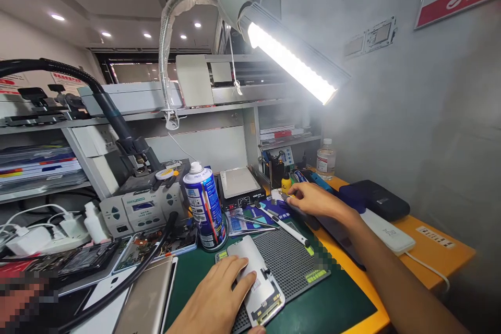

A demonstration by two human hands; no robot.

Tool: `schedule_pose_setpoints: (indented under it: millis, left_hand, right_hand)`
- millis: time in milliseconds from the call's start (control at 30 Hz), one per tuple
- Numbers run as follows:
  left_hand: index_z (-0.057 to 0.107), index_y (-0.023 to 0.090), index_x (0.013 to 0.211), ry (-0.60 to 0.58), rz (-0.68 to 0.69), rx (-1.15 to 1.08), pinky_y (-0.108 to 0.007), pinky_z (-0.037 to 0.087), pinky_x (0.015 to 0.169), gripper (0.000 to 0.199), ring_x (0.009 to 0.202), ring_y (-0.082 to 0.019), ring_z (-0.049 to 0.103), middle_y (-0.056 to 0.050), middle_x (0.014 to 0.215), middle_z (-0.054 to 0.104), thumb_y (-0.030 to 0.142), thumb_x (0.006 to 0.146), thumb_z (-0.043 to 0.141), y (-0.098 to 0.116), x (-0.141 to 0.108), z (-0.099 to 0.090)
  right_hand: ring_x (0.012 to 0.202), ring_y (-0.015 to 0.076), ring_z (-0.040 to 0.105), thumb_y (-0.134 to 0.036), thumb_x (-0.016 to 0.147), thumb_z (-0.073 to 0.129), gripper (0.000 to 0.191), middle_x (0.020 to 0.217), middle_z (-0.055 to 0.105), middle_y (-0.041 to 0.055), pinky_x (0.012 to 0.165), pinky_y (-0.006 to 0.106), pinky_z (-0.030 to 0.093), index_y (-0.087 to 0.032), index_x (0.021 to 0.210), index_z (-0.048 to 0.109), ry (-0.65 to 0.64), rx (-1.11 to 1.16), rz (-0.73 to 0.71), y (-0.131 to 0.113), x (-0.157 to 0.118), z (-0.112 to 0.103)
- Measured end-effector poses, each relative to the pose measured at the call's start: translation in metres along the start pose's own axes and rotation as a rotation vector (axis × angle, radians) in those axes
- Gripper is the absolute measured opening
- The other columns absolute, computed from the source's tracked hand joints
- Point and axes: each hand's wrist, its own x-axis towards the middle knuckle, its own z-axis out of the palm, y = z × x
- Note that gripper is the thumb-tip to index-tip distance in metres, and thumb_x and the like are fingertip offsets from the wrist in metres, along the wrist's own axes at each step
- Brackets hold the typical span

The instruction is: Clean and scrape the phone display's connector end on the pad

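My left hand [221,292] is at the bottom centre, its fingers over the left edge of a phone screen [261,288]. The screen lies silver back up, with a flex cable and small contacts at its near end, on a grey dotted mat [287,250]. My right hand [319,199] reaches to the back of the bench beside a small yellow bottle [286,183]. Its thumb and forefinger are pinched together over small items there; what they hold is too small to name. A white pen-like tool with a dark tip [287,228] lies across the mat.
Left of the mat stands a blue spray can [205,209]. Behind it are a grey rework station [143,211] and a small heating plate [239,185]. Phones and parts crowd the left. On the right lie a white power bank [387,232] and a black case [376,199]. A lit lamp [291,62] hangs overhead.
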Motion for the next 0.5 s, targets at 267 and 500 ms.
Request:
schedule_pose_setpoints:
  millis: [267,500]
  left_hand:
    - [0.064,0.017,0.133,0.082,-0.004,-0.024,-0.056,0.063,0.095,0.066,0.120,-0.042,0.068,-0.021,0.133,0.069,0.062,0.087,0.073,-0.004,-0.004,0.034]
    - [0.063,0.019,0.133,0.074,-0.057,-0.076,-0.056,0.059,0.103,0.060,0.126,-0.040,0.063,-0.018,0.137,0.065,0.056,0.087,0.076,0.000,-0.004,0.037]
  right_hand:
    - [0.101,0.0245,0.072,-0.036,0.107,0.068,0.025,0.121,0.072,0.0077,0.089,0.043,0.063,-0.016,0.122,0.071,-0.012,-0.006,-0.152,-0.021,-0.001,0.019]
    - [0.100,0.0233,0.072,-0.035,0.107,0.068,0.022,0.116,0.073,0.0070,0.090,0.043,0.062,-0.016,0.117,0.072,-0.005,-0.056,-0.300,-0.044,-0.010,0.047]
